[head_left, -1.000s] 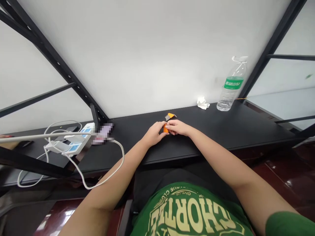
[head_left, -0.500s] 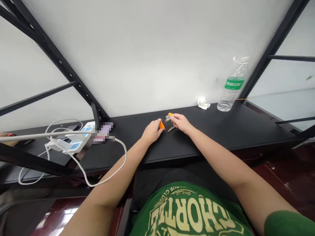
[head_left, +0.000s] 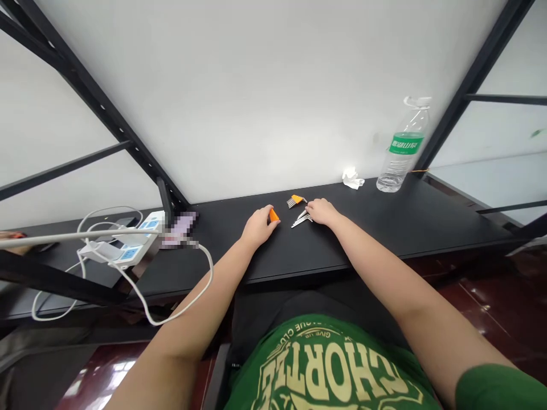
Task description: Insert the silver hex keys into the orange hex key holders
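My left hand (head_left: 256, 226) is closed around an orange plastic piece (head_left: 274, 215), probably a hex key holder, just above the black tabletop. A second orange holder (head_left: 297, 199) lies further back with several silver hex keys standing out of it. Between my hands, several loose L-shaped hex keys (head_left: 301, 220) lie on the tabletop in a small fan. The fingers of my right hand (head_left: 322, 212) are pinched at the bent end of one of these loose keys. Its fingertips partly cover that key.
A water bottle (head_left: 401, 148) and a crumpled tissue (head_left: 352, 178) stand by the wall at the right. At the left are a white power strip (head_left: 139, 242) and a looping white cable (head_left: 209, 267). Black metal frame posts (head_left: 85, 94) rise at both sides. Another person's hand (head_left: 12, 242) shows at far left.
My right hand has let go of the orange holder with hex keys, leaving it on the table, and moved right to the loose keys. My left hand has shifted slightly left with its orange piece.
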The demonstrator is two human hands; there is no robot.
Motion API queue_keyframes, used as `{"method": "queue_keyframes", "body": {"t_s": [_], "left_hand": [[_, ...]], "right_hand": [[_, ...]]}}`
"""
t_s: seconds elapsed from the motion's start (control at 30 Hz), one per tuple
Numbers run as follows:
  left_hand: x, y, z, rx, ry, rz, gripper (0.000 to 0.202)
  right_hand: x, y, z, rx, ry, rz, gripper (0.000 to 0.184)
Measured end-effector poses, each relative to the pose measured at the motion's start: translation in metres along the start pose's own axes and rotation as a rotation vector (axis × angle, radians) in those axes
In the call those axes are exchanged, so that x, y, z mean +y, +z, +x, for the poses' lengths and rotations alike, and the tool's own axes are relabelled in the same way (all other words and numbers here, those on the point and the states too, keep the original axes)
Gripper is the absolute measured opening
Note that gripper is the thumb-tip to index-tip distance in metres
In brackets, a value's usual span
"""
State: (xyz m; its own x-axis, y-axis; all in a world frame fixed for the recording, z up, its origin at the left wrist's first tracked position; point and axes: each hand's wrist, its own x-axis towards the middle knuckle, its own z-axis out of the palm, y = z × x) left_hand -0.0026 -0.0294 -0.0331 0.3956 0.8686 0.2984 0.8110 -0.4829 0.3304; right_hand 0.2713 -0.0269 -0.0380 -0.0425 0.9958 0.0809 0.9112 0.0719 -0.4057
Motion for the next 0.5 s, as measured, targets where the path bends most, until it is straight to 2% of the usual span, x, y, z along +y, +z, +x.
{"method": "queue_keyframes", "body": {"t_s": [0.27,0.4,0.5], "left_hand": [[0.000,-0.002,-0.001,-0.014,0.035,0.002,0.050],[-0.001,-0.001,0.000,-0.014,0.027,-0.008,0.050],[-0.001,-0.001,0.000,-0.011,0.026,-0.013,0.050]], "right_hand": [[0.005,-0.004,-0.002,-0.022,-0.006,-0.061,0.029],[0.012,-0.008,-0.003,0.027,0.032,-0.022,0.026],[0.017,-0.011,-0.005,0.071,0.007,0.029,0.022]]}}
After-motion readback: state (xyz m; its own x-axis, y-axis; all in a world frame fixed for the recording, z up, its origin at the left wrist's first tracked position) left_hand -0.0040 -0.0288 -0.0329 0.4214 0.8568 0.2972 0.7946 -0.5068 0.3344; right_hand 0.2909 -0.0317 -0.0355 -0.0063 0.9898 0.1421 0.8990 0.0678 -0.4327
